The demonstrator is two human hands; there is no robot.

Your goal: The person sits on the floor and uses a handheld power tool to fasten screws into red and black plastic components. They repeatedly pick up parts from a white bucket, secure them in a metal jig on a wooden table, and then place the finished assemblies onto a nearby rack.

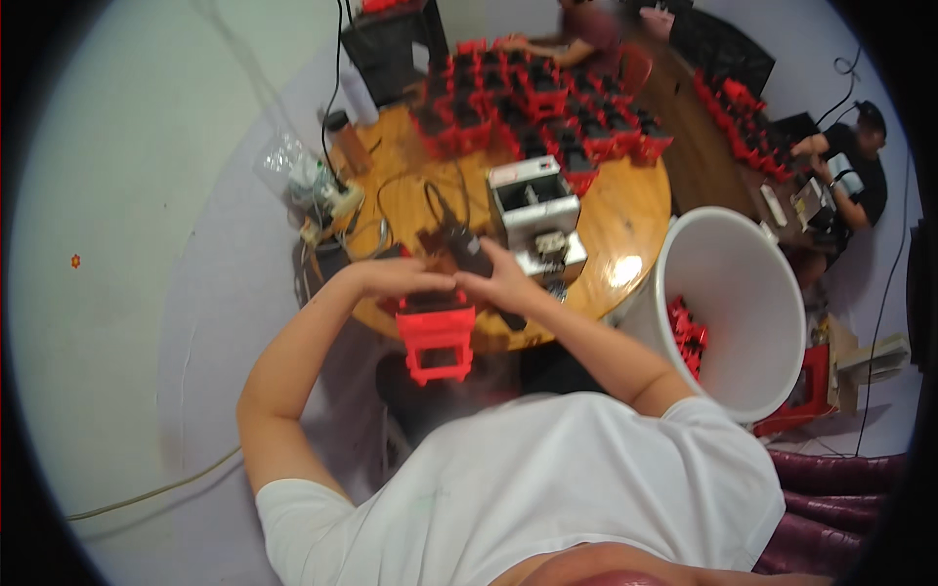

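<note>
Over the table's near edge, a red plastic housing with a dark insert point(435, 340) juts toward my body, its open rectangular frame facing me. My left hand point(403, 277) lies across its far end, fingers extended over the top and closed on it. Close against it is my right hand point(503, 283), thumb raised and fingers curled beside a black object with a cord point(463, 250). That object sits between thumb and fingers; its exact kind is unclear. The fingertips of both hands nearly meet, and blur hides the contact.
On the round wooden table point(630, 210), several red-and-black housings point(542, 93) crowd the far side. A white-and-grey machine point(532, 200) stands right of my hands. A white bin point(757, 313) holds red parts. Two people work beyond. Cables and a bottle point(347, 145) lie left.
</note>
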